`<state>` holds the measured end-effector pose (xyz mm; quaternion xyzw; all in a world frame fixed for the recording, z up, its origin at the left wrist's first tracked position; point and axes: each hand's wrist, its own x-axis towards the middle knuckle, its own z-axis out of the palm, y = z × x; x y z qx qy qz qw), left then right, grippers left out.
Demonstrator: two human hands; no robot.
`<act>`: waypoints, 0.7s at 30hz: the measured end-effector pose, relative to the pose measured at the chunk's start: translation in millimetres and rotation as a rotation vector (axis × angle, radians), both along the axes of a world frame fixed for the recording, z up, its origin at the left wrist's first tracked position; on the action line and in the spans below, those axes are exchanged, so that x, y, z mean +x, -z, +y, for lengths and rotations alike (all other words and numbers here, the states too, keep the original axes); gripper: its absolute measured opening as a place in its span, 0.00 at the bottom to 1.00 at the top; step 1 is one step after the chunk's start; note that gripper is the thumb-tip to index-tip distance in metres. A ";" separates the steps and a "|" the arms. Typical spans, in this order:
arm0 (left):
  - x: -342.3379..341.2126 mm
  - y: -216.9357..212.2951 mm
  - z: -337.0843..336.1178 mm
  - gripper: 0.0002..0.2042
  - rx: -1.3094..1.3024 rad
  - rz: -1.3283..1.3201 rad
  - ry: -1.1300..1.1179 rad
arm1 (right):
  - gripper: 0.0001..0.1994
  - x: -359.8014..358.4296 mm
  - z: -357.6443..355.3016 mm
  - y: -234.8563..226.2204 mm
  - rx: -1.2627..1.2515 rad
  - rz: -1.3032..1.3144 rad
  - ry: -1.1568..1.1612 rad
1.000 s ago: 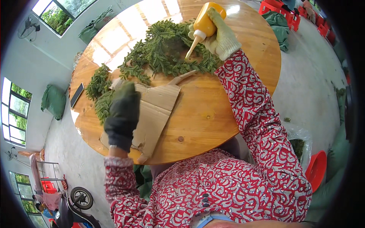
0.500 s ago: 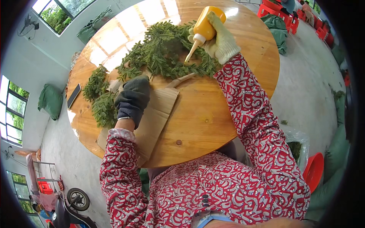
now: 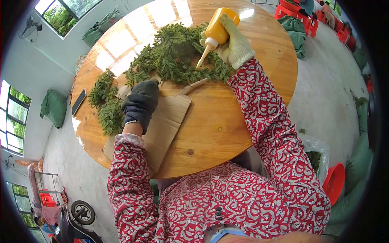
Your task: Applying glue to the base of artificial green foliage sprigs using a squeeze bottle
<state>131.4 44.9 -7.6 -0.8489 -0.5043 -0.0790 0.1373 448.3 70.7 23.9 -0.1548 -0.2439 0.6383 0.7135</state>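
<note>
My right hand (image 3: pixel 237 46), in a whitish knit glove, is wrapped round a yellow squeeze bottle (image 3: pixel 218 29). The bottle is tilted nozzle-down, its pale tip at the lower inner side of a green artificial fir wreath (image 3: pixel 170 54). In a dark glove, my left hand (image 3: pixel 141 99) is closed at the wreath's near-left edge, above a flattened piece of cardboard (image 3: pixel 164 125). What its fingers hold is hidden. Cut fir sprigs (image 3: pixel 110 113) lie left of that hand. A tan strip (image 3: pixel 192 86) sits between the cardboard and the wreath.
All this lies on a round wooden table (image 3: pixel 219 133). A phone (image 3: pixel 79 102) rests near its left edge. Around it on the floor are a red basin (image 3: pixel 335 184), a clear plastic bag (image 3: pixel 320 148), green sacks (image 3: pixel 291 34) and a scooter (image 3: pixel 79 222). Red stools stand at the far right.
The bottle and my right hand have shifted very slightly; the nozzle stays at the wreath. The cardboard under my left arm has moved a little to the right.
</note>
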 end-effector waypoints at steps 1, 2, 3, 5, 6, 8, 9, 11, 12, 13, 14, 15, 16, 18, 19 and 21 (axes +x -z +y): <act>0.0 -3.1 -1.6 0.04 0.045 -0.041 0.051 | 0.28 1.2 0.1 0.4 -0.010 -0.007 0.017; -1.9 -9.0 -8.3 0.04 0.043 -0.037 0.049 | 0.28 0.8 1.1 1.5 -0.012 -0.004 0.015; -3.2 -14.8 -19.1 0.04 -0.032 -0.094 -0.058 | 0.28 1.8 1.1 3.9 0.018 -0.009 0.000; -7.2 -29.9 -48.6 0.05 -0.179 -0.205 -0.277 | 0.28 2.1 -0.7 5.7 0.046 -0.014 -0.015; -9.6 -37.4 -62.1 0.05 -0.252 -0.262 -0.390 | 0.28 1.0 -0.9 3.8 0.043 -0.016 -0.009; -16.0 -42.1 -75.3 0.05 -0.362 -0.348 -0.562 | 0.29 -0.2 -1.7 2.7 0.037 -0.019 -0.007; -19.7 -41.4 -78.3 0.06 -0.399 -0.377 -0.620 | 0.29 -0.9 -1.5 3.1 0.027 -0.028 -0.007; -30.0 -35.5 -80.9 0.08 0.078 -0.376 -0.076 | 0.29 -3.2 -2.4 2.1 0.014 -0.039 -0.014; -36.6 -32.1 -81.6 0.10 0.231 -0.310 0.109 | 0.30 -5.0 -3.3 0.5 0.029 -0.049 -0.025; -42.6 -28.2 -82.3 0.11 0.404 -0.227 0.279 | 0.30 -7.0 -4.3 -1.3 0.044 -0.059 -0.036; -41.2 -27.1 -86.6 0.11 0.398 -0.231 0.269 | 0.30 -10.0 -3.9 0.1 0.036 -0.064 -0.045; -35.2 -30.8 -95.1 0.12 0.234 -0.372 0.279 | 0.30 -12.0 -5.2 0.4 0.040 -0.079 -0.042; -30.7 -34.3 -104.5 0.13 0.068 -0.513 0.285 | 0.30 -14.2 -6.1 0.3 0.042 -0.094 -0.040; -32.6 -30.8 -127.8 0.12 0.034 -0.531 0.213 | 0.26 -16.1 -8.2 -1.8 0.000 -0.073 -0.080; -36.4 -26.3 -136.2 0.12 0.062 -0.409 0.255 | 0.22 -17.5 -9.1 -1.4 -0.033 -0.045 -0.113; -35.0 -26.3 -158.4 0.13 0.066 -0.273 0.279 | 0.22 -25.4 -13.0 0.3 -0.001 -0.050 -0.178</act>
